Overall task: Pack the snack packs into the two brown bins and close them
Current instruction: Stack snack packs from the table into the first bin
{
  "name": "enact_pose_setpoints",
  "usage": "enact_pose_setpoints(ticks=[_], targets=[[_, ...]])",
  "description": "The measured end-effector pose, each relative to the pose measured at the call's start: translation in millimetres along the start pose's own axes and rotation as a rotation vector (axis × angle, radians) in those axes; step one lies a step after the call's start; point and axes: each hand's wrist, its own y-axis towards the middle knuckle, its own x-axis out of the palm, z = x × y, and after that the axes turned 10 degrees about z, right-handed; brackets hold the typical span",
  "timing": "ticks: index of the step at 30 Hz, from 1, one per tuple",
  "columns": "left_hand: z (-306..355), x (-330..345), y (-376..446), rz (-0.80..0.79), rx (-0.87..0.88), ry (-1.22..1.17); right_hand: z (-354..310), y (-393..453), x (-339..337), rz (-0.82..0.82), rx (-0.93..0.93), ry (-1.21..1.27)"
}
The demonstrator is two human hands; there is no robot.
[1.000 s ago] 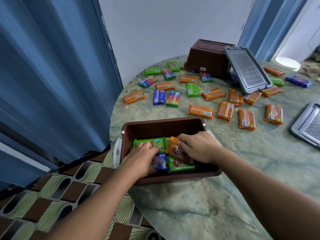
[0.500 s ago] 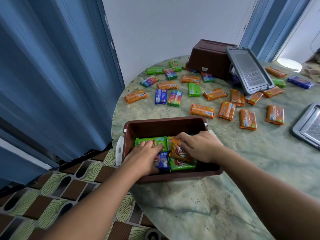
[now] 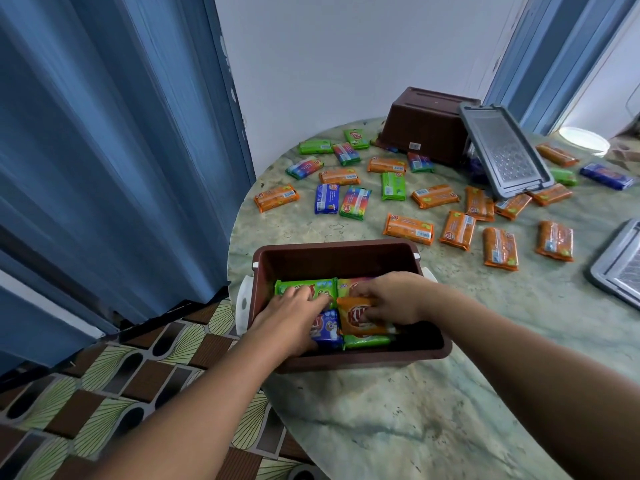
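Observation:
An open brown bin [image 3: 332, 252] stands at the table's near left edge with several snack packs lying flat inside. Both my hands are down in it. My left hand [image 3: 289, 318] presses on a green pack [image 3: 294, 289] and a blue pack [image 3: 329, 329]. My right hand [image 3: 391, 299] grips an orange pack [image 3: 358, 320] that lies over another green pack [image 3: 367, 341]. A second brown bin [image 3: 426, 126] sits upside down at the back. Many orange, green, blue and rainbow packs [image 3: 408, 228] lie scattered across the table between the bins.
A grey lid [image 3: 505, 155] leans against the upturned bin; another grey lid [image 3: 620, 268] lies at the right edge. A white bowl [image 3: 583, 140] is at the far right. Blue curtains hang left, patterned floor below. The marble table [image 3: 398, 427] is round.
My right hand has laid the orange pack flatter into the bin and shifted slightly right. My left hand stays pressed on the packs. The view moved a little closer.

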Motion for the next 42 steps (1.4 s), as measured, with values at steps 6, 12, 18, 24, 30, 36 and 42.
enact_pose_setpoints(ticks=[6, 12, 18, 24, 30, 36, 42], targets=[[0.6, 0.7, -1.2, 0.014, -0.010, -0.006, -6.7, -8.9, 26.8, 0.117, -0.009, -0.263], [0.1, 2.6, -3.0, 0.030, -0.004, 0.006, -6.5, -10.0, 25.1, 0.119, -0.069, -0.262], [-0.8, 3.8, -1.6, 0.032, 0.012, 0.024, -7.8, -10.7, 23.8, 0.127, -0.086, -0.251], [-3.7, -17.9, -8.5, 0.298, -0.054, -0.228, -3.7, -21.7, 15.7, 0.491, 0.074, 0.203], [-31.0, -38.6, -3.3, 0.473, -0.439, 0.001, 6.3, -17.0, 11.8, 0.825, 0.299, 0.202], [-37.0, -19.7, 11.9, 0.358, -0.574, -0.218, 12.1, 0.1, 10.9, 0.641, 0.385, 0.124], [-53.6, -15.5, 24.0, 0.358, -0.536, -0.167, 14.4, 19.7, 2.3, 0.572, 0.458, 0.188]])
